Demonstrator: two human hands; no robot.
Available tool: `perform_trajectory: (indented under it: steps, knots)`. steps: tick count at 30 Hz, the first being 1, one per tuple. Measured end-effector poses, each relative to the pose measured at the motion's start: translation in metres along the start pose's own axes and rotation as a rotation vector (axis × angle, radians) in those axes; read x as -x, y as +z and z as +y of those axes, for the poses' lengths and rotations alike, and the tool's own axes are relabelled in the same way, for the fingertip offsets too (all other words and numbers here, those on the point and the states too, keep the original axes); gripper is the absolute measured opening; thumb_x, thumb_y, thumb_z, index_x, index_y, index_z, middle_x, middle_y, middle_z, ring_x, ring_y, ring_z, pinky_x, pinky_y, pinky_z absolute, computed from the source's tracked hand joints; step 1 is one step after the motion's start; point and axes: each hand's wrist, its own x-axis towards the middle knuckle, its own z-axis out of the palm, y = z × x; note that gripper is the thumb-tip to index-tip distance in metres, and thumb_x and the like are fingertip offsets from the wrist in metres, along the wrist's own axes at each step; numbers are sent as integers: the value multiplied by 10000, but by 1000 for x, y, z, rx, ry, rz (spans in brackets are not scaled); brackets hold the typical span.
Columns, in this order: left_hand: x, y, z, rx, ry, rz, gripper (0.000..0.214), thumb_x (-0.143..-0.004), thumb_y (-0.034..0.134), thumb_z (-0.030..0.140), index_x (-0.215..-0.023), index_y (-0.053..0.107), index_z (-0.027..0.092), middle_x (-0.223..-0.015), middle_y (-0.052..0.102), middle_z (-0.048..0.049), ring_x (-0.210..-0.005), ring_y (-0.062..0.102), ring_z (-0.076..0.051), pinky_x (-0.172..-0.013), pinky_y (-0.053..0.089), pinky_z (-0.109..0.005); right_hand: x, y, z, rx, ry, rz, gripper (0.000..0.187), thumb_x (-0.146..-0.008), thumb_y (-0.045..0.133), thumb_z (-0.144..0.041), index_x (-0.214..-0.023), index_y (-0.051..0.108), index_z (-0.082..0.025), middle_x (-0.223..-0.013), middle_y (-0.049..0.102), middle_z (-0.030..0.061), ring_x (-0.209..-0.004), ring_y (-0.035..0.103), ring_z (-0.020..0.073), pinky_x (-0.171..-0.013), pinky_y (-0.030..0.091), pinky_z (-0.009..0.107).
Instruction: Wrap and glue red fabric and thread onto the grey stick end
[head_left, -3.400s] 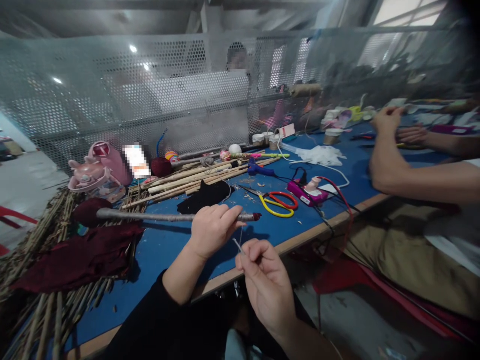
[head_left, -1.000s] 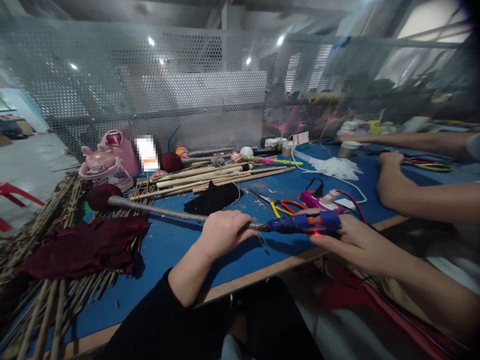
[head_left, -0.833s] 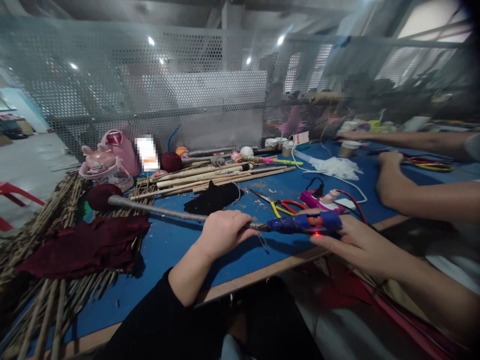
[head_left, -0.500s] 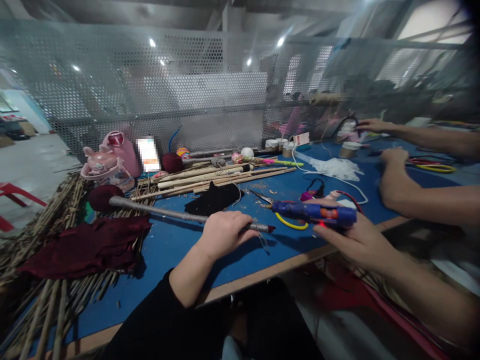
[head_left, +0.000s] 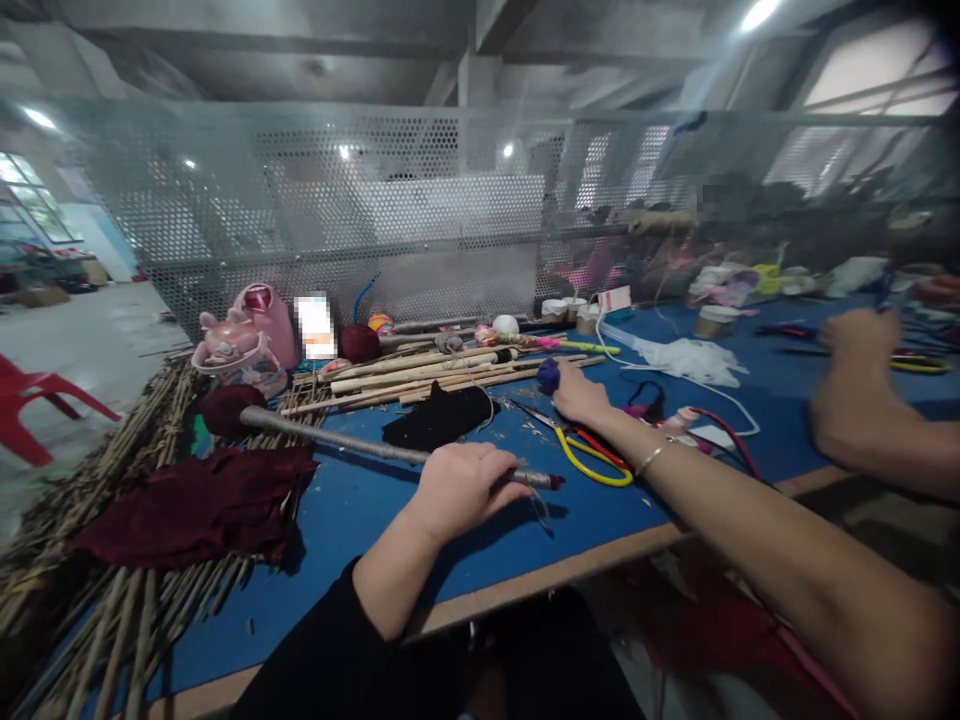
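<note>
My left hand, in a black sleeve, is closed round the near end of a grey-wrapped stick. The stick has a dark red ball head at its far end and loose thread at its tip. My right hand, bare-armed with a bracelet, reaches across the table. Its fingers are closed on a blue glue gun, mostly hidden, with only a rounded blue part showing. Yellow-handled scissors lie below that wrist. A piece of black cloth lies between the stick and my right hand.
Dark red cloth covers part of a twig bundle at left. Wooden sticks, a phone and a pink bucket stand further back. A co-worker's hand works at right. White plastic lies before it.
My right hand has moved left and away from me with the glue gun, uncovering the scissors. My left hand keeps its hold on the stick. The view has shifted slightly.
</note>
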Motion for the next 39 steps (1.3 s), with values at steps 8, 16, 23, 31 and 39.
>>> perform_trajectory:
  steps: [8, 16, 23, 31, 39]
  knots:
    - [1, -2, 0, 16, -1, 32, 353, -843, 408, 503, -879, 576, 196, -753, 628, -4, -702, 592, -142, -588, 393, -256, 92, -33, -17, -932, -206, -94, 441, -839, 329, -337, -1261, 321, -207, -1309, 458, 113, -1191, 448, 208, -944, 392, 389]
    - [3, -1, 0, 10, -15, 44, 327, -846, 420, 477, -892, 576, 194, -769, 636, -10, -703, 591, -144, -599, 386, -256, 215, -30, -31, -1493, -41, -728, 256, -788, 539, -344, -985, 517, -182, -699, 604, 18, -625, 570, 130, -624, 462, 277]
    - [2, -3, 1, -2, 0, 67, 340, -843, 416, 492, -862, 577, 193, -744, 631, -5, -684, 587, -142, -587, 377, -258, 202, -68, -32, -848, -321, -228, 250, -852, 466, -369, -761, 595, -174, -681, 554, 3, -611, 493, 109, -536, 368, 203]
    - [4, -3, 1, 43, -1, 56, 333, -840, 424, 488, -856, 579, 194, -749, 642, -4, -694, 597, -145, -582, 377, -256, 158, -76, -37, -525, -663, 6, 214, -857, 459, -274, -787, 638, -181, -730, 645, 18, -665, 572, 130, -628, 409, 213]
    - [4, -3, 1, 33, 16, 85, 332, -833, 435, 489, -854, 582, 192, -723, 628, -6, -675, 588, -148, -573, 377, -259, 129, -45, -37, -734, -342, -81, 212, -717, 612, -351, -700, 660, -145, -573, 578, -7, -514, 465, 104, -498, 346, 224]
